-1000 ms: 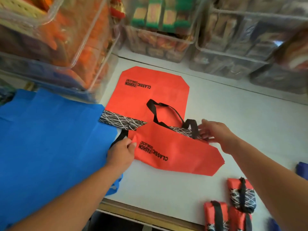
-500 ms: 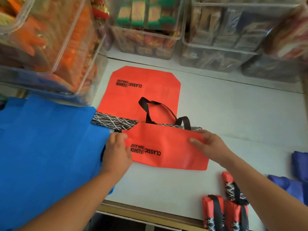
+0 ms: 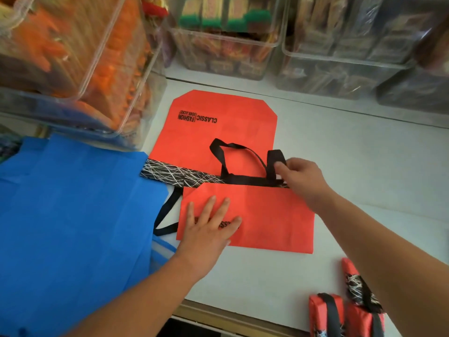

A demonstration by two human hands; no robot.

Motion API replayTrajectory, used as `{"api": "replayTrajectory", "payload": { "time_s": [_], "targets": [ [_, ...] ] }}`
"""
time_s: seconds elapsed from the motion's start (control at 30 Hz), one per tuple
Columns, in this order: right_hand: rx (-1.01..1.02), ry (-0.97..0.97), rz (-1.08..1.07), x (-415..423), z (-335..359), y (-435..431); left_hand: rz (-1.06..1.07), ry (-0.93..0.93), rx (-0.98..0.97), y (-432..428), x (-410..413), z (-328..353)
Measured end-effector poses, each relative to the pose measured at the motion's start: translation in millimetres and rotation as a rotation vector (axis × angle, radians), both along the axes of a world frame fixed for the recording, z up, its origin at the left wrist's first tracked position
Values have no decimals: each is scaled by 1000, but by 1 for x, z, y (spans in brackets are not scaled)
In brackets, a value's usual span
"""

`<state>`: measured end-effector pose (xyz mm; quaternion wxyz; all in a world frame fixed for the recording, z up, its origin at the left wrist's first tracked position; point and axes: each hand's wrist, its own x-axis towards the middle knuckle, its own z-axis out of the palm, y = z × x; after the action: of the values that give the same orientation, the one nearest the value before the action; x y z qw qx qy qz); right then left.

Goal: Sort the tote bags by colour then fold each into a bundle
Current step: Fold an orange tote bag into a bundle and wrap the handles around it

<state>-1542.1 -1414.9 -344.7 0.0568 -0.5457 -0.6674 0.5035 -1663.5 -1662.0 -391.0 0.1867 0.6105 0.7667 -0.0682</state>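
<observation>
A red tote bag (image 3: 223,132) lies flat on the white table (image 3: 352,171), its near part folded over into a flap (image 3: 272,215). My left hand (image 3: 209,227) presses flat on the flap's left side, fingers spread. My right hand (image 3: 298,176) pinches the black handle strap (image 3: 274,156) at the flap's top right edge. A black-and-white patterned band (image 3: 175,175) shows at the fold's left. A stack of blue tote bags (image 3: 73,215) lies to the left. Three red folded bundles (image 3: 345,310) sit at the near right.
Clear plastic bins (image 3: 226,37) packed with coloured goods line the back of the table, and a large one (image 3: 73,64) overhangs at the left. A second black strap (image 3: 167,215) loops out beside the blue stack. The table's front edge (image 3: 218,314) runs below my arms.
My left hand moved from the flap's top left corner onto the flap and flattened. My right hand moved up from the flap's right edge and took the black handle strap.
</observation>
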Motion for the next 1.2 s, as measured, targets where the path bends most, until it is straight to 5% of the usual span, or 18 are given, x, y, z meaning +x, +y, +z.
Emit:
{"api": "replayTrajectory", "payload": {
  "time_s": [0.13,0.23,0.3,0.43,0.5,0.67,0.8,1.03,1.2],
  "targets": [
    [-179,212,-291,-30,26,33,30,-41,-41,3,-6,1],
    [-337,168,-293,-35,21,40,57,-81,-117,14,-16,12],
    [-115,49,-217,-29,8,27,66,-93,-140,24,-21,17],
    [750,-129,213,9,-21,-36,27,-30,-165,42,-28,22],
    [889,-246,295,26,-40,-63,-4,-15,-163,49,-33,22],
    [699,-394,220,60,-67,-87,-13,-33,-77,36,-44,15],
    [928,-411,593,84,-70,-106,-18,-87,99,-4,-46,-1],
    [798,-459,725,86,-77,-104,-318,-62,95,-23,-60,-1],
    [664,-273,837,95,-59,-113,-294,-206,110,-10,-65,13]
  ]
}}
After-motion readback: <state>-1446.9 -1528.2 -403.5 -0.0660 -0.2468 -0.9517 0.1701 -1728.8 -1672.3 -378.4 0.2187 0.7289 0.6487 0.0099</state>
